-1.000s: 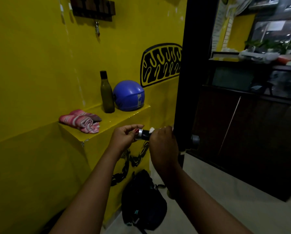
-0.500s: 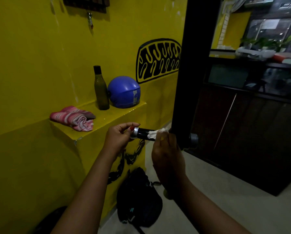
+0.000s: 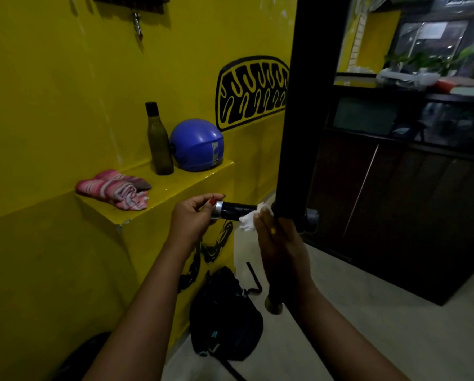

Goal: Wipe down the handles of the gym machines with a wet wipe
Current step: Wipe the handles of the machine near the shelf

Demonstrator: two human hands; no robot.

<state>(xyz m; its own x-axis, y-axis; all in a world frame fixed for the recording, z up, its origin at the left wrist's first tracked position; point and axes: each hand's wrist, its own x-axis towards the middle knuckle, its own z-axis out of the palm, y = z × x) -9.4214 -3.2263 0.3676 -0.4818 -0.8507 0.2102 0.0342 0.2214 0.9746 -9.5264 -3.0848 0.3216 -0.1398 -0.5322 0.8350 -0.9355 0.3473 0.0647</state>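
A short black handle [image 3: 237,212] with a silver end cap sticks out leftward from a black upright post [image 3: 304,111] of a gym machine. My left hand [image 3: 193,218] pinches the silver cap end with its fingertips. My right hand [image 3: 278,243] holds a crumpled white wet wipe [image 3: 250,220] against the handle close to the post. The wipe shows above and left of my fingers. A grey cap [image 3: 311,219] of the same bar pokes out on the post's right side.
A yellow ledge [image 3: 175,185] on the yellow wall carries a pink striped cloth [image 3: 114,191], a dark bottle [image 3: 159,140] and a blue helmet [image 3: 198,145]. A black bag [image 3: 225,314] lies on the floor below. A dark cabinet [image 3: 395,204] stands to the right.
My right hand slid with the wipe along the handle from near the cap toward the post, baring more of the black grip. My left hand kept hold of the cap end.
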